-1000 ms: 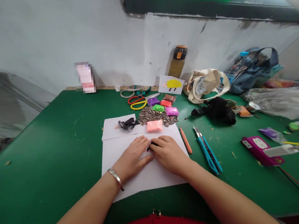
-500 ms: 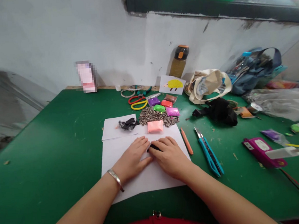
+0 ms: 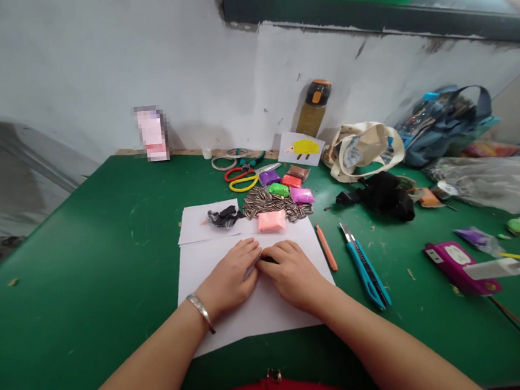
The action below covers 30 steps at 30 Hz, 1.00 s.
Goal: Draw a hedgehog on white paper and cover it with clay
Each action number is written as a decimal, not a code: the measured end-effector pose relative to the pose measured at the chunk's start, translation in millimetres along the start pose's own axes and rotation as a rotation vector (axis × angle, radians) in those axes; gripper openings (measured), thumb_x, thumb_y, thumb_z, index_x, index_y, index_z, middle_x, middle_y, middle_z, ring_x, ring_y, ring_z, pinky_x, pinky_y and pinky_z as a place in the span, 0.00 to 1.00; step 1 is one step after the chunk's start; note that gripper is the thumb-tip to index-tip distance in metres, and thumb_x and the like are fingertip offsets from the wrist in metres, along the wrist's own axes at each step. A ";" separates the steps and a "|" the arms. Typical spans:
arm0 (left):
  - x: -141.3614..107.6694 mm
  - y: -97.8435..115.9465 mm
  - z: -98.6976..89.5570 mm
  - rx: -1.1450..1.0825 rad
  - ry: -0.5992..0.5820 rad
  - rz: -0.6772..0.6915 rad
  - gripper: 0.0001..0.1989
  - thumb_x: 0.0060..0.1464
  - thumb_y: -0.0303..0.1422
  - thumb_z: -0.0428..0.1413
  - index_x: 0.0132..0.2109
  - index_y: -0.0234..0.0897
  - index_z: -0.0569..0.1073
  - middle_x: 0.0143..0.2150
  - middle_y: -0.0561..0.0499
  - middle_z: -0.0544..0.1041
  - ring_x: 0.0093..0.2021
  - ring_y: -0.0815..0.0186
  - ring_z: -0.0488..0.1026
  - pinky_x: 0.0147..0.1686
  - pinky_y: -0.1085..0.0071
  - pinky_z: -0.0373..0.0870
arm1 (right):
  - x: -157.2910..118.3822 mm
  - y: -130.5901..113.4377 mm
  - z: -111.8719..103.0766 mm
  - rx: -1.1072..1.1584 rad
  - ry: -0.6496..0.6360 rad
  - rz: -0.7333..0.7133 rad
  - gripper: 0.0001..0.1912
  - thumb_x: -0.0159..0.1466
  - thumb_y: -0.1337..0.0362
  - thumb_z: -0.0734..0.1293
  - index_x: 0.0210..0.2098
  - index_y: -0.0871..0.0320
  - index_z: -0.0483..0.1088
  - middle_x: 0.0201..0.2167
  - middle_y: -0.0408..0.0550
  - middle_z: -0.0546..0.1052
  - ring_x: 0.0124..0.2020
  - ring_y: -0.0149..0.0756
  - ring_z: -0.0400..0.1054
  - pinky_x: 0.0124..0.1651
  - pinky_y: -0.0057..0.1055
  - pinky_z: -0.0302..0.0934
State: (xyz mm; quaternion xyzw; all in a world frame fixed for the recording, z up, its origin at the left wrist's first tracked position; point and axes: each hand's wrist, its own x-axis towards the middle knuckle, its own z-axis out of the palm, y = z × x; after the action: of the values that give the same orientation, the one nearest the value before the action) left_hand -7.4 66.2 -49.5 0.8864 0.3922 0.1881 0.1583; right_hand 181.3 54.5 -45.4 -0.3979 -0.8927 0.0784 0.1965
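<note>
On the sheet of white paper (image 3: 271, 318) in front of the person, a small black piece (image 3: 269, 259) lies beneath the curled fingers of the right hand (image 3: 292, 277). Only a dark sliver of it shows between the fingers and the paper, so which way its long axis runs cannot be told. The right hand bends over it, fingers close together, pointing away from the body and slightly left; whether they grip the piece or just press on it is hidden.

The left hand (image 3: 231, 277) lies low over the paper with its fingers close together, pointing away and to the right, so the two hands meet at the fingertips. Whether anything is under the left palm cannot be told. A silver bracelet (image 3: 201, 312) circles the left wrist.

Beyond the hands, a salmon-pink packet (image 3: 271, 221) lies lengthwise from left to right, just in front of a heap of striped seeds (image 3: 260, 202). A crumpled black wrapper (image 3: 224, 217) rests to the left of the heap.

Right of the paper, an orange pen (image 3: 326, 247) lies with its narrower tip pointing toward the wall, leaning a little left. Beside it on the green counter (image 3: 88, 264), a blue cutter (image 3: 365, 268) lies in much the same direction, blade end away from the person.
</note>
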 end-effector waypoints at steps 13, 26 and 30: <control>2.8 1.2 8.0 -0.001 0.102 -0.075 0.12 0.58 0.32 0.54 0.49 0.35 0.72 0.55 0.43 0.73 0.57 0.57 0.67 0.58 0.55 0.63 | 3.2 9.5 3.6 0.220 0.065 0.155 0.11 0.62 0.70 0.65 0.43 0.56 0.73 0.40 0.49 0.73 0.43 0.40 0.63 0.49 0.39 0.59; 10.8 17.0 13.3 0.167 0.156 0.026 0.12 0.57 0.20 0.46 0.41 0.32 0.73 0.42 0.43 0.76 0.54 0.55 0.67 0.56 0.52 0.62 | 0.9 10.2 14.5 0.294 0.194 0.167 0.09 0.62 0.73 0.64 0.40 0.58 0.72 0.39 0.51 0.73 0.43 0.40 0.63 0.47 0.38 0.62; 15.3 17.1 10.3 0.184 0.141 0.054 0.12 0.57 0.20 0.45 0.39 0.32 0.72 0.40 0.43 0.75 0.55 0.54 0.66 0.58 0.48 0.57 | 1.3 10.3 14.4 0.283 0.187 0.170 0.08 0.61 0.73 0.64 0.39 0.59 0.72 0.38 0.50 0.73 0.42 0.39 0.63 0.47 0.37 0.62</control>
State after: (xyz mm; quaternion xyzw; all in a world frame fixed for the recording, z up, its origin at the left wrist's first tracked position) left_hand 17.7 65.4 -48.0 0.8920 0.3940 0.2174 0.0430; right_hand 181.6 62.6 -61.2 -0.4459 -0.8136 0.1824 0.3254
